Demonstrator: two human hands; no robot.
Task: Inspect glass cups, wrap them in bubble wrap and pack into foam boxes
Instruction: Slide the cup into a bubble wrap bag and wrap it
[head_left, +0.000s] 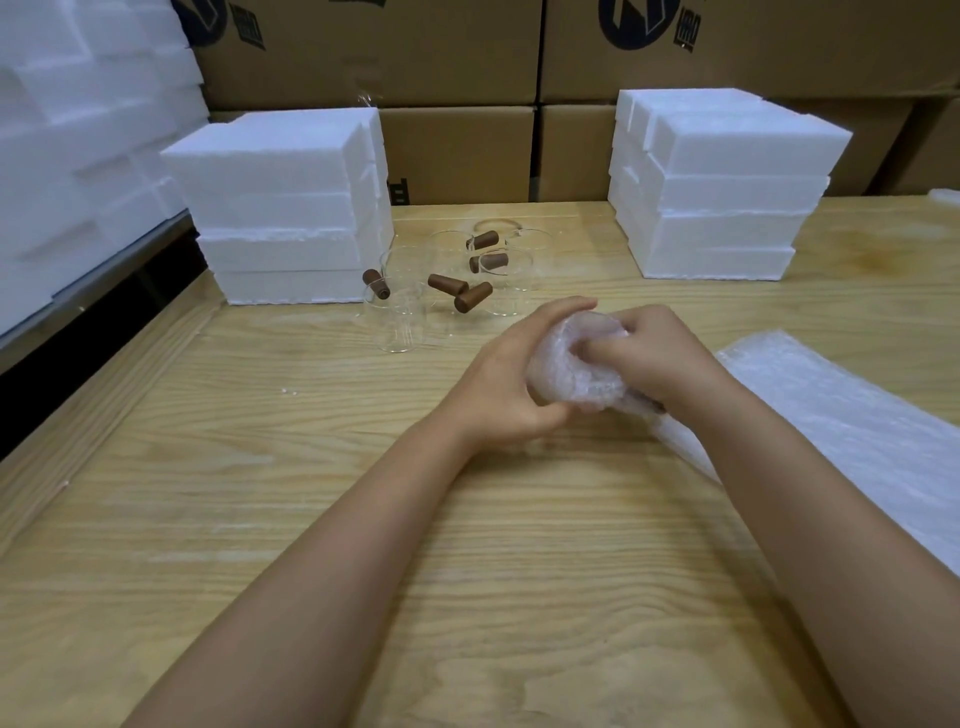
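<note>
Stage: wrapping, mid-table | left hand (498, 384) curled round wrapped cup (566, 376) | right hand (657, 358) pinching wrap into its end | left: several bare cups (400, 322) far centre, none seen boxed | foam boxes (280, 208) stacked far left and right

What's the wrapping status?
Left hand, right hand both grip the bubble-wrap bundle. Right fingers tucked into its end. Bare glass cups behind; nothing blocking.

Bubble wrap bundle (566, 379): contents hidden, likely glass; right hand (660, 348): fingertips buried in the wrap; bubble wrap sheet (857, 431): cut off at right edge.
</note>
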